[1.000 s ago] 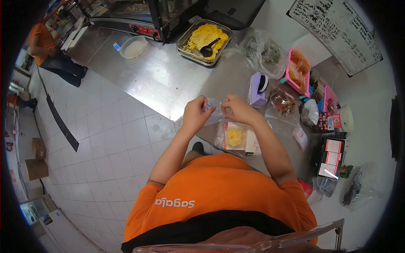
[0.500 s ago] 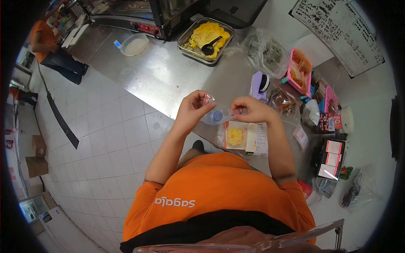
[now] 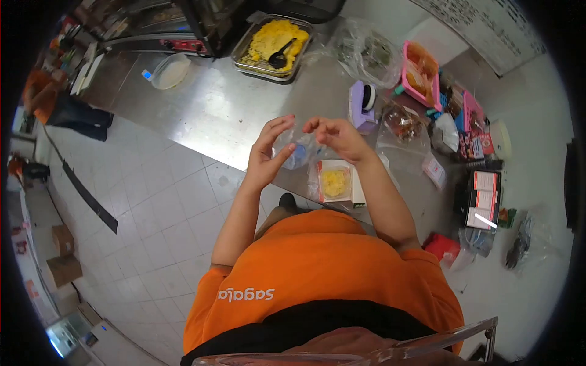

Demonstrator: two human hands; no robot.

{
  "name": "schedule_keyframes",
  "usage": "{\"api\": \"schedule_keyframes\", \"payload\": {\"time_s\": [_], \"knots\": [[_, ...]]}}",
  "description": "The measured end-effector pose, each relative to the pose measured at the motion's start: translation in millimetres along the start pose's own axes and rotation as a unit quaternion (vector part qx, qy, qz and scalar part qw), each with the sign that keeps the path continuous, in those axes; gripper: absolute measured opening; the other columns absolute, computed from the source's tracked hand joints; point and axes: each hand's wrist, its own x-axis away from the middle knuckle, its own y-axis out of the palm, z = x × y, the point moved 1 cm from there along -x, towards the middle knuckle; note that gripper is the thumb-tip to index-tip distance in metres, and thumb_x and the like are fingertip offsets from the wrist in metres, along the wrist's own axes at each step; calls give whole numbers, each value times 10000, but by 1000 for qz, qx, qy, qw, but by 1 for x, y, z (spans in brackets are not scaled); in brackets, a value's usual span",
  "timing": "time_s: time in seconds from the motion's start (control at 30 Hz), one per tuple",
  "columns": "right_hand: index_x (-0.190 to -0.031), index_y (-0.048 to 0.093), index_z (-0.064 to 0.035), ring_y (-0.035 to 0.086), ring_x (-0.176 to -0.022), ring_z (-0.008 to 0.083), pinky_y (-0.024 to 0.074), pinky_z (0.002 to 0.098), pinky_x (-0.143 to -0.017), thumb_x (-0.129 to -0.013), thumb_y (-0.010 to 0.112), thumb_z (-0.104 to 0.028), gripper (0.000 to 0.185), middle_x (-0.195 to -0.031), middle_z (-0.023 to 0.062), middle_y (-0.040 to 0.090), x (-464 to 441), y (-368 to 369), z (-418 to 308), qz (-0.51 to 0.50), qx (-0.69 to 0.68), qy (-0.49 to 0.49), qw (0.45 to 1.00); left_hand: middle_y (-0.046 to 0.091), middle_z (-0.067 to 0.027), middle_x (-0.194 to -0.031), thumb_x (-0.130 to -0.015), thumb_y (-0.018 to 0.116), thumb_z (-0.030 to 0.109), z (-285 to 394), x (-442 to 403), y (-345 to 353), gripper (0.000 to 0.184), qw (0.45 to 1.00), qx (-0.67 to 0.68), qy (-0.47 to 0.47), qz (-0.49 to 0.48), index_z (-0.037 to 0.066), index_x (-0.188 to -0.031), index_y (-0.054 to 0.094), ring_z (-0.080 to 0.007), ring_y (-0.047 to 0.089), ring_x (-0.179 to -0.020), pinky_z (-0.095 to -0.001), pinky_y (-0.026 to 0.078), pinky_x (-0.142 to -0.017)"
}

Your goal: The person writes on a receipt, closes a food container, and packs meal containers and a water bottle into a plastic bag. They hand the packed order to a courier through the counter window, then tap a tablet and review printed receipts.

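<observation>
A clear plastic bag (image 3: 299,160) lies between the left hand (image 3: 281,135), thumb parted from fingers, and the right hand (image 3: 317,135), fingers curled. Bodyward of both, yellow food (image 3: 334,182) sits on a box (image 3: 359,196); beyond them, a tray (image 3: 264,73) holds a black spoon (image 3: 279,60).

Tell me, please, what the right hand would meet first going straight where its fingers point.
The bare left hand seems likeliest, but depth is unclear; the clear, bluish plastic packaging in between may come sooner.
</observation>
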Motion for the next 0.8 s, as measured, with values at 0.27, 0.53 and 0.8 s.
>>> {"api": "schedule_keyframes", "payload": {"time_s": [0.27,0.53,0.8], "knots": [[-998,644,-29,546,-964,152,418,281,-855,-831,622,-104,184,-1014,64,601,19,-2,-2,-19,-5,44,999,588,-84,-968,-871,523,-12,-23,7,0,338,991,73,-60,99,1,-1208,503,-164,580,-887,-312,449,-856],[-937,636,-2,588,-806,148,476,295,-710,-849,604,-145,170,-961,48,606,17,-2,-42,-23,412,126,902,543,-79,-1007,-886,500,-7,-19,12,4,333,980,113,-102,125,12,-1218,494,-134,510,-791,-278,445,-752],[-995,641,-38,527,-949,166,402,299,-878,-918,487,-126,193,-1112,88,527,5,9,14,-8,-91,-122,988,537,-91,-1051,-900,481,43,-15,17,3,335,970,134,-141,148,15,-1234,489,-130,472,-813,-285,412,-765]]}}
